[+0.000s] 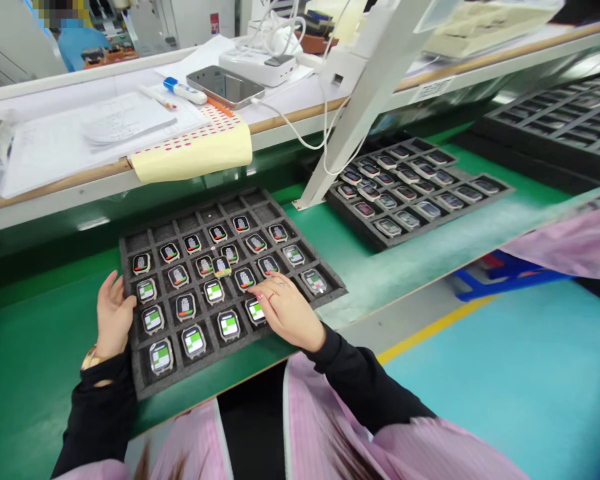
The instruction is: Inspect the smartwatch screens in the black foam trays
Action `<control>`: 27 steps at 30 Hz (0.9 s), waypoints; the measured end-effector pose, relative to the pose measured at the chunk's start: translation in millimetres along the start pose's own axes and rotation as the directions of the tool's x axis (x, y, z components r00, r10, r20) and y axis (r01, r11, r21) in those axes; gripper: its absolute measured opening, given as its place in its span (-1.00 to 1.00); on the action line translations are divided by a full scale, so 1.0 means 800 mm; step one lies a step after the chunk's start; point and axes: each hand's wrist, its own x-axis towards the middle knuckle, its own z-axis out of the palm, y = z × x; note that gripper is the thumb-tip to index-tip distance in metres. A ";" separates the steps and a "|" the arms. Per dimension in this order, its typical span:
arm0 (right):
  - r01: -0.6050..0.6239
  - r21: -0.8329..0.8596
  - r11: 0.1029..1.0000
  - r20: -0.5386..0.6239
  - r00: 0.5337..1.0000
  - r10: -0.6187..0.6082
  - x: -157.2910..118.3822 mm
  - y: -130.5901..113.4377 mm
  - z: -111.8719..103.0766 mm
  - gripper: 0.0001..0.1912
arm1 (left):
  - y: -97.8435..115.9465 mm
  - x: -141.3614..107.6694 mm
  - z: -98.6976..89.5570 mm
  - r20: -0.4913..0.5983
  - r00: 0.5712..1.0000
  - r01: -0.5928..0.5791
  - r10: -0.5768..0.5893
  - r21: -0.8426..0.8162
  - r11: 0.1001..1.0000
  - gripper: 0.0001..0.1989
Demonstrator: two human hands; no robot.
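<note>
Tray [180, 369] on green bench [45, 373], between hands. Left hand [114, 317] at tray's left edge, fingers loose and a bit apart, thumb by rim, no watch in it. Right hand [291, 311] over tray's near right part, fingers bent. Lit watch [254, 310] sits in its slot, just left of right hand, partly under fingers. Its long side points away from body. Right hand much nearer; left well apart. Fingers hide tips, so cannot tell if right hand pinches anything.
</note>
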 end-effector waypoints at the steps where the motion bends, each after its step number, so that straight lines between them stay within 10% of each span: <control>1: 0.008 0.016 1.000 0.003 1.000 -0.008 -0.002 -0.004 0.001 -0.67 | 0.002 -0.004 -0.003 -0.024 1.000 0.011 -0.011 -0.002 1.000 -0.22; 10: -0.066 0.140 0.988 -0.132 0.988 0.085 -0.036 0.006 -0.019 -0.48 | -0.001 -0.024 -0.044 -0.094 0.983 0.152 -0.157 -0.062 0.986 -0.22; 27: -0.100 -0.131 0.986 -0.042 0.995 0.095 -0.007 0.056 -0.051 -0.49 | -0.004 0.075 -0.012 -0.125 0.986 0.114 -0.109 0.039 0.993 -0.45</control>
